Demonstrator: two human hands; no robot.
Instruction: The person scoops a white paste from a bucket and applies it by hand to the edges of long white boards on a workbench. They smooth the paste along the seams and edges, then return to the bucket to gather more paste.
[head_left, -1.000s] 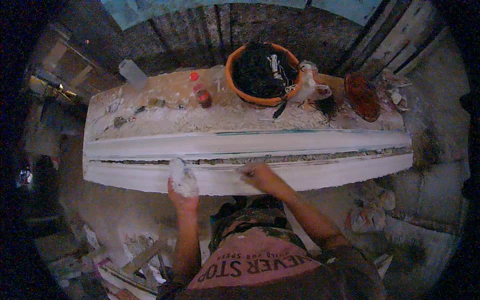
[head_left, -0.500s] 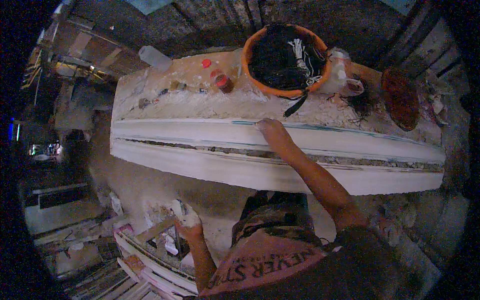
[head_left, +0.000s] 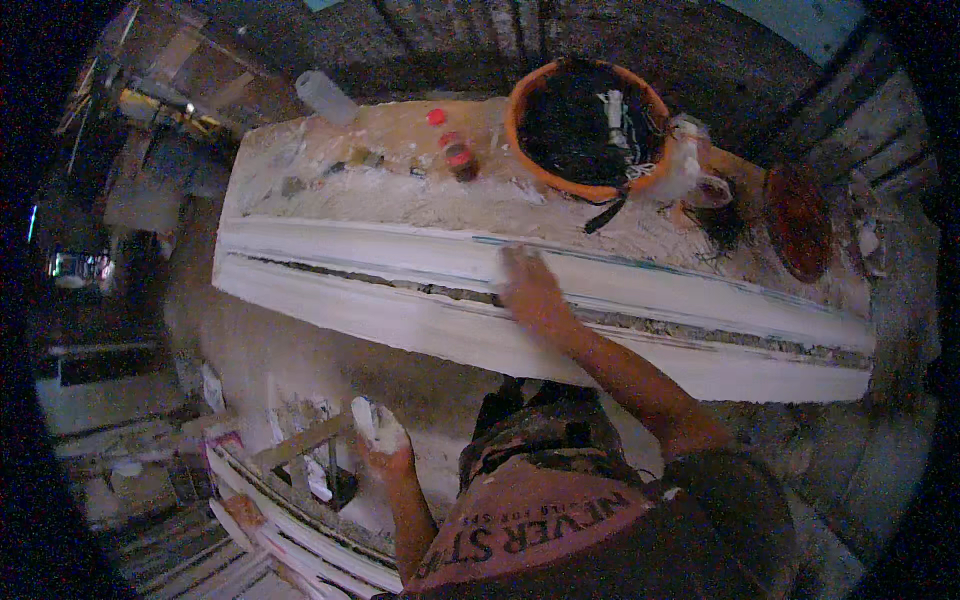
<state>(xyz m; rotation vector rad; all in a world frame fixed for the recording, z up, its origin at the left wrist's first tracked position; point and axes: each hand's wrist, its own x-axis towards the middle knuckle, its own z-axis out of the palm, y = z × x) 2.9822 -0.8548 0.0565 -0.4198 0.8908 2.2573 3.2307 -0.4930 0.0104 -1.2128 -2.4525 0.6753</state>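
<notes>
**A:** What's in front of the person?

**B:** A long white plaster moulding point(head_left: 640, 290) lies across the bench point(head_left: 380, 190). An orange basin point(head_left: 585, 125) stands behind it.

**A:** And the hands?

**B:** The right hand point(head_left: 530, 290) lies flat and open on the moulding, seemingly smoothing. The left hand point(head_left: 380, 440), low by the floor, grips a white lump point(head_left: 368, 418). Next likely needs pressing it on.

Dim light is falling over my workbench point(head_left: 330, 190), which is standing caked in white plaster dust against a dark planked wall point(head_left: 440, 40). Stacked white mouldings point(head_left: 290, 520) are lying on the dusty floor point(head_left: 250, 350) at my lower left, and cluttered shelving point(head_left: 130, 110) is sitting in shadow farther left.
</notes>
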